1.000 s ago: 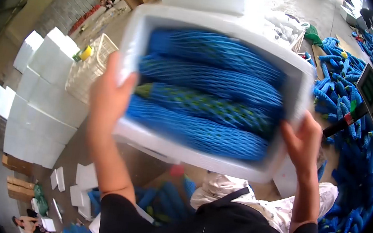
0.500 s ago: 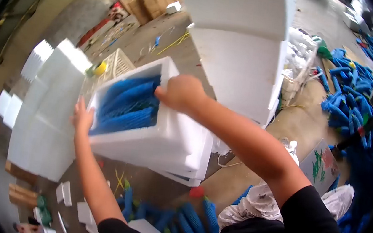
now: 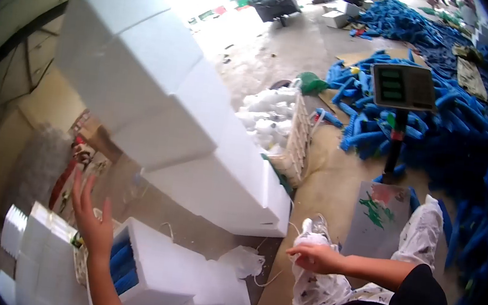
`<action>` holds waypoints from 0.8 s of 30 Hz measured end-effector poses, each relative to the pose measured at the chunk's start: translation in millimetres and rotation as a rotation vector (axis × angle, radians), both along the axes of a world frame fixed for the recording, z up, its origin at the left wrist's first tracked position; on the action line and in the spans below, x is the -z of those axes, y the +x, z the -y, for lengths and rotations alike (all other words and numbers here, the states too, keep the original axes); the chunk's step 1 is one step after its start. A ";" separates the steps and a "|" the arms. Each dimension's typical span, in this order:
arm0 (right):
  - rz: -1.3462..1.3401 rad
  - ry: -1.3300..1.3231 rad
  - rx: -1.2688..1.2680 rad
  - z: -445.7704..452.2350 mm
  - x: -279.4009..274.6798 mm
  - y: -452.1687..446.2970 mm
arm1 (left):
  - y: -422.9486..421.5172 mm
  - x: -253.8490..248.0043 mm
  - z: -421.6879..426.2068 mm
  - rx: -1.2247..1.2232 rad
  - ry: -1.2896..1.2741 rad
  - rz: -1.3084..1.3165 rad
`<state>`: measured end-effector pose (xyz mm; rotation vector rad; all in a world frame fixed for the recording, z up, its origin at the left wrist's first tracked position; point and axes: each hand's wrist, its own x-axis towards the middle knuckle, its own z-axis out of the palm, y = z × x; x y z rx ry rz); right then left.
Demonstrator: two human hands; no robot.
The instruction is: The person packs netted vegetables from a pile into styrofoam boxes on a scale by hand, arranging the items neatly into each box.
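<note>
Nearby, the scale bore a display too small to read. On the floor, a white stack stood between the crate and the box, lower left, with blue pieces inside. The left hand spread wide near it; the right hand hung half-curled above the trousers, its grip unclear.

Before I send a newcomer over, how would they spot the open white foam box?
Start at the tall stack of white foam boxes. Below it in the picture, beside the bare left hand, is the open white foam box. Unlike those stacked boxes, it shows long blue pieces inside.
</note>
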<state>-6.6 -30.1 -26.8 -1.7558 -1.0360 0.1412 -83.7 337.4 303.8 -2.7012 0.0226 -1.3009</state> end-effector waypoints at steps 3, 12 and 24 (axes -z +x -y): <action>-0.085 0.065 0.667 127.9 10.8 -15.2 | 103.9 -55.0 87.9 0.159 0.490 0.330; -0.152 -0.013 1.673 275.4 103.6 -195.3 | 311.1 -334.0 -21.3 -0.192 0.218 0.535; -0.040 0.003 1.700 284.1 153.5 -133.3 | 192.7 -388.3 16.6 -0.136 0.098 0.310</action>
